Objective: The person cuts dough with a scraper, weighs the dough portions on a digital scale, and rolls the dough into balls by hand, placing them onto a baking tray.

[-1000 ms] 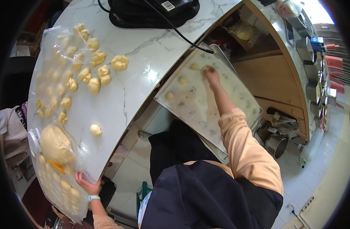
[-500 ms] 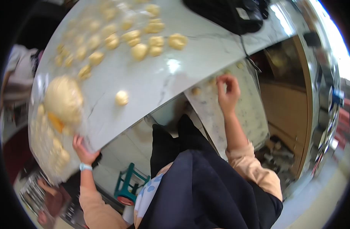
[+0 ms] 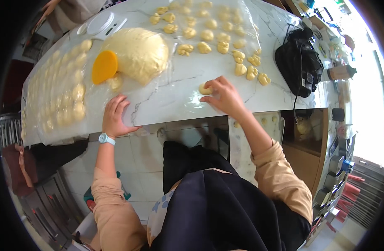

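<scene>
My right hand [image 3: 228,99] is over the marble tabletop, with thumb and fingers curled around a small round dough ball [image 3: 205,89]. At the near table edge, my left hand [image 3: 115,113] lies with fingers and thumb apart, holding nothing. Just beyond it are a large mound of dough [image 3: 143,52] under clear plastic, a yellow dough scraper [image 3: 105,67] and a small dough lump [image 3: 115,82]. Several uneven dough pieces [image 3: 223,47] are spread at the back, some beneath plastic. Below the table edge, a pale tray [image 3: 242,157] holds small dough balls, partly hidden by my right arm.
Rows of dough balls [image 3: 66,100] sit under plastic at the left. A white scale [image 3: 100,23] stands behind the mound. A black bag [image 3: 300,62] with a hanging cord occupies the table's right end. Another person [image 3: 19,169] is at the lower left.
My right hand has moved from above the tray up to the tabletop and closed around the dough ball. My left hand stays by the table edge. The view has turned.
</scene>
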Action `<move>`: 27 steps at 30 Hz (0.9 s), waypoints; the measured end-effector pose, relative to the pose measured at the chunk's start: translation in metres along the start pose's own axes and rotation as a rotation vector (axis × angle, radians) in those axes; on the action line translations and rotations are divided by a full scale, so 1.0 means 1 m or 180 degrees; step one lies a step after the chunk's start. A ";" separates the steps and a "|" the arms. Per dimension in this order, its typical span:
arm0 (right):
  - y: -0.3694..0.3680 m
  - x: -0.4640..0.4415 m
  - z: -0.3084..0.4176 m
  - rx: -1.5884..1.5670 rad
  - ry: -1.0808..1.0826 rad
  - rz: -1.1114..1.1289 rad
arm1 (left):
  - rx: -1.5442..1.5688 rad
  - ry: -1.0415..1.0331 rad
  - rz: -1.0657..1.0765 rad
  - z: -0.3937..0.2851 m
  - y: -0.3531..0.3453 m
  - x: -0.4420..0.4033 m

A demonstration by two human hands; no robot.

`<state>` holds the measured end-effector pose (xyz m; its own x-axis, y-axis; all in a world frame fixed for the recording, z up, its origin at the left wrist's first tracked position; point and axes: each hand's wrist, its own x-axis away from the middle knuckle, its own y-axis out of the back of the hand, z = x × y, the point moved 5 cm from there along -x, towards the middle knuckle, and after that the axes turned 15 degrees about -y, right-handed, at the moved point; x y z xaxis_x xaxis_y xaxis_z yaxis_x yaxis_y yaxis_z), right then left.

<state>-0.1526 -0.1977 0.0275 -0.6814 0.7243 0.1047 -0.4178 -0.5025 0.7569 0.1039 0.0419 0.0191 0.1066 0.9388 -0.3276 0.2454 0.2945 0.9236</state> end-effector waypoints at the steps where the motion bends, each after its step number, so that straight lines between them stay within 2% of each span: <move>1: 0.007 -0.010 0.004 0.0031 0.0127 -0.0206 | 0.0030 -0.0005 -0.0001 0.001 0.002 0.001; 4: 0.004 -0.057 -0.006 -0.1883 -0.0150 -0.0491 | 0.0105 0.0048 -0.0096 0.008 0.000 0.005; 5: -0.023 -0.054 -0.012 -0.2178 0.0086 -0.0232 | 0.0125 0.0053 -0.0131 0.008 -0.002 0.007; 6: -0.051 -0.032 -0.011 -0.1481 -0.0745 0.0272 | 0.0194 0.0063 -0.0153 0.007 -0.002 0.008; 8: -0.039 0.015 0.028 -0.0415 0.1232 0.0215 | 0.0288 0.0065 -0.0187 0.011 0.001 0.008; 10: -0.028 -0.003 -0.029 -0.1020 0.0258 0.0208 | 0.0230 0.0095 -0.0187 0.015 0.002 0.010; 11: -0.017 -0.026 -0.041 -0.0182 0.0039 -0.0062 | 0.0227 0.0107 -0.0190 0.014 0.000 0.010; 12: -0.009 -0.046 -0.027 0.0345 0.0682 -0.0622 | 0.0244 0.0074 -0.0187 0.012 0.000 0.011; 13: -0.014 -0.065 -0.012 0.0144 0.0345 -0.0674 | 0.0249 0.0039 -0.0185 0.012 0.002 0.011; 14: -0.029 -0.082 0.002 -0.0134 0.0420 -0.0675 | 0.0219 0.0027 -0.0214 0.013 0.001 0.010; 16: -0.051 -0.072 0.037 -0.0879 -0.0027 -0.0192 | 0.0284 0.0098 -0.0235 0.010 -0.002 0.009; 18: -0.065 -0.027 0.034 -0.0598 0.0253 0.0265 | 0.0251 0.0102 -0.0215 0.014 0.005 0.011; 20: -0.045 -0.002 0.004 -0.0925 0.0320 0.0550 | 0.0262 0.0129 -0.0245 0.012 0.001 0.012; 22: -0.031 -0.030 -0.042 -0.0427 0.0988 -0.0260 | 0.0168 0.0119 -0.0207 0.017 0.002 0.011; 23: -0.017 -0.044 -0.025 0.0292 0.0611 -0.0687 | 0.0166 0.0123 -0.0179 0.015 -0.001 0.013; 26: -0.042 -0.076 0.019 -0.0615 0.0263 -0.0641 | 0.0260 0.0161 -0.0153 0.013 -0.001 0.010; 27: -0.050 -0.064 0.028 -0.0545 0.0171 -0.0293 | 0.0257 0.0179 -0.0179 0.011 0.000 0.011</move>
<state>-0.0713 -0.2055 0.0015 -0.6648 0.7470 0.0021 -0.5728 -0.5116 0.6404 0.1154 0.0503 0.0130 0.0367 0.9304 -0.3647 0.3265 0.3337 0.8843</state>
